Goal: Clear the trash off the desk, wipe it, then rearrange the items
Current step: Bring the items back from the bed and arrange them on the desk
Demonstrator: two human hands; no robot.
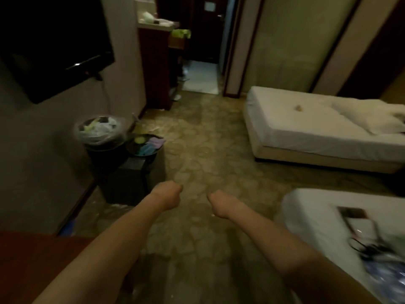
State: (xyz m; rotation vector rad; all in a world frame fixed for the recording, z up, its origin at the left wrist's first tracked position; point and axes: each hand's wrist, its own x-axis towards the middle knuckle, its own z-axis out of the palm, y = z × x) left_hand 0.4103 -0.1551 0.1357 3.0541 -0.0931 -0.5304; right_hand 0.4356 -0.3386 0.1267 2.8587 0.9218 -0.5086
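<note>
The reddish-brown desk (32, 264) shows only as a corner at the bottom left. My left hand (167, 194) and my right hand (218, 204) reach forward over the carpet, both curled with the fingers tucked under, and nothing shows in either. Ahead on the left, against the wall, stands a dark trash bin (103, 154) with a clear liner full of bags and scraps. Next to it a round dark basin (131, 150) with blue, purple and green cloths (151, 144) sits on a dark box (131, 178).
A black TV (50, 44) hangs on the left wall. Two white beds stand on the right, the far bed (317, 132) and the near bed (306, 207), which carries cables and small items. Patterned carpet (208, 150) runs to a doorway past a wooden cabinet (155, 69).
</note>
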